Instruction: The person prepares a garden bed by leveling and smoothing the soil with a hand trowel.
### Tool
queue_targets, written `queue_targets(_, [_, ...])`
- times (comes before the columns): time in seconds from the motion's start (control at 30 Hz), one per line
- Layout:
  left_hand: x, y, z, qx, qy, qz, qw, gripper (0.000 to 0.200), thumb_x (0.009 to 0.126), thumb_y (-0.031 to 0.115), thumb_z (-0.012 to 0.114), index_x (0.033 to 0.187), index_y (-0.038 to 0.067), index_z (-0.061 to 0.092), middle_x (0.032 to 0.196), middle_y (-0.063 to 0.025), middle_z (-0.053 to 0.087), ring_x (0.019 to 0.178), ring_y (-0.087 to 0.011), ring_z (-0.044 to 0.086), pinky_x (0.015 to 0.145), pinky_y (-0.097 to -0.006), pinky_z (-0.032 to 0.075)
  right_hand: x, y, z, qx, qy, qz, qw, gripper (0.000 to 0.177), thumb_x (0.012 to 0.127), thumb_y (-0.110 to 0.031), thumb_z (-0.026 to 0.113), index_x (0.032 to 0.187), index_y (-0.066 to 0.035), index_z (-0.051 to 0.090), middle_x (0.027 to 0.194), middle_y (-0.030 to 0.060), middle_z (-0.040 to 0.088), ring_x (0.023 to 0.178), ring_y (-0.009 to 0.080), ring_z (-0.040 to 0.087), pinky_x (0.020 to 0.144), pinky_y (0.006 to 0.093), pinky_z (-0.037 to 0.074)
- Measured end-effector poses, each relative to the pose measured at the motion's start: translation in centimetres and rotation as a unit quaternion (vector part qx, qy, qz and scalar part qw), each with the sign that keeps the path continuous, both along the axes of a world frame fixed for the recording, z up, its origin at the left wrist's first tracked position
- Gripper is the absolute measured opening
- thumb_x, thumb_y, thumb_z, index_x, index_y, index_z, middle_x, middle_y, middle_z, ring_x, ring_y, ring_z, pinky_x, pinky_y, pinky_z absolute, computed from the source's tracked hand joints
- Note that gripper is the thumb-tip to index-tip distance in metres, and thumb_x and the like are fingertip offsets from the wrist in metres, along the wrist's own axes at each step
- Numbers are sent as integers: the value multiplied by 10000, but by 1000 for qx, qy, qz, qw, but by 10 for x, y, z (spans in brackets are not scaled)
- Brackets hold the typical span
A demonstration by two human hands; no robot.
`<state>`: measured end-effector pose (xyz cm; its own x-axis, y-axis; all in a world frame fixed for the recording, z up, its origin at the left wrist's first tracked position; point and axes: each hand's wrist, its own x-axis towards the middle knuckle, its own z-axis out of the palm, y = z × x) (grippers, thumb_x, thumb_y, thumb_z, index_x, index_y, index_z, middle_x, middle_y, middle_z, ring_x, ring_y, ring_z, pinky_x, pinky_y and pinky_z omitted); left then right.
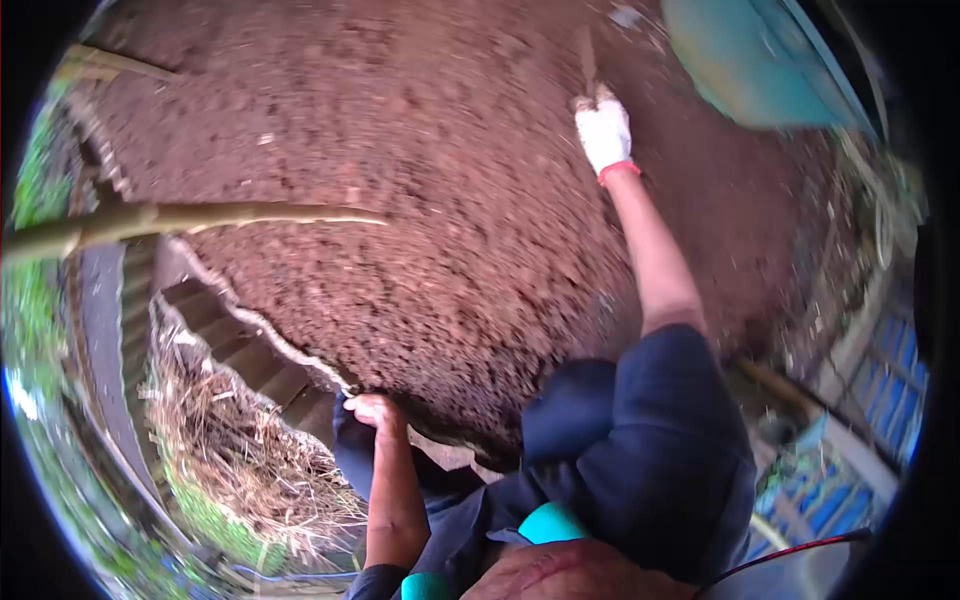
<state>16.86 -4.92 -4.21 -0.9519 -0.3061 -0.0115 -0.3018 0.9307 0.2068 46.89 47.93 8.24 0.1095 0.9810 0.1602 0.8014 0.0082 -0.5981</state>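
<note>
My right hand (604,132), in a white glove with a red cuff, reaches far out over the brown soil (400,150). Its fingers are closed around a narrow-bladed hand tool (588,55), whose soil-coloured blade points away from me. Motion blur hides the tool's exact kind. Bare and much closer to my body, my left hand (372,409) is closed at the wavy top edge of a corrugated sheet (270,370). The sheet borders the soil bed, and my dark trouser leg (355,450) shows just below that hand.
A pale bare branch (200,216) juts in from the left above the soil. Dry straw (250,450) lies outside the sheet. At the upper right is a teal panel (755,65); blue slats (895,370) show at the lower right. A wooden stick (125,63) lies upper left.
</note>
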Motion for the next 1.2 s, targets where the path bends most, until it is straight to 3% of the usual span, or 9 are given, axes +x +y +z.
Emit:
queue_targets(0.1, [-9,-39,-26,-199,41,-215,955,278,859,74,467,973,-111,640,870,-157,669,680,-150,565,562,-238,420,140,-49,-3,-81,-134,-11,988,550,891,-436,522,1178,30,584,1113,292,610,1066,441,573,937,478,453])
queue_targets(0.4, [-3,28,49,-11,-168,-14,986,455,966,312,382,1089,-90,555,971,-209,679,820,-308,693,725,-490,579,379,-189,11,-249,-273,-249,895,399,801,-268,565,1028,60,577,973,280,647,929,421,631,831,476,502])
queue_targets(0.53, [14,50,76,281,-92,183,938,258,952,181,455,1017,-57,529,925,-231,666,800,-324,688,656,-428,594,325,-206,48,-216,-210,-194,934,491,930,-390,505,1136,51,562,1033,307,614,981,458,586,861,469,468])
queue_targets(0.63, [15,37,53,-69,-82,-59,993,305,985,241,396,1035,-24,540,958,-193,665,945,-323,645,813,-393,546,333,-239,-12,-211,-213,35,953,485,904,-295,598,1262,26,534,1070,298,616,966,453,597,853,472,477])
queue_targets(0.67, [5,34,38,250,1,166,954,411,998,302,330,1087,-22,568,1056,-222,653,964,-335,635,856,-387,514,317,-249,-9,-216,-176,69,958,457,888,-250,608,1247,26,548,1077,306,615,970,449,602,861,453,485])
queue_targets(0.77, [-2,19,19,287,-31,224,931,589,971,421,271,1260,-19,536,1246,-208,592,1044,-310,610,907,-398,464,261,-246,41,-331,-43,90,938,419,869,-128,578,1247,49,535,1119,270,627,1028,414,608,909,414,469])
queue_targets(1.07, [7,29,46,-90,-115,-50,988,456,1015,349,294,1049,-2,584,1068,-228,660,1010,-348,639,876,-389,516,296,-261,52,-340,-110,-13,934,410,932,-226,577,1211,72,547,1086,295,609,1027,398,598,899,417,445])
queue_targets(1.13, [-12,-25,-5,-78,-14,-114,990,306,1002,245,439,1209,28,499,749,-103,673,635,-289,680,525,-350,556,311,-267,57,-336,-98,-24,936,406,935,-284,575,1099,87,596,962,318,615,932,416,616,825,427,459])
queue_targets(1.2, [5,-23,2,-84,-35,-128,988,368,999,264,396,1220,-29,430,833,-171,673,700,-327,686,566,-397,572,309,-277,73,-326,-122,-5,938,430,930,-305,571,1071,100,596,954,318,614,945,440,601,816,436,459])
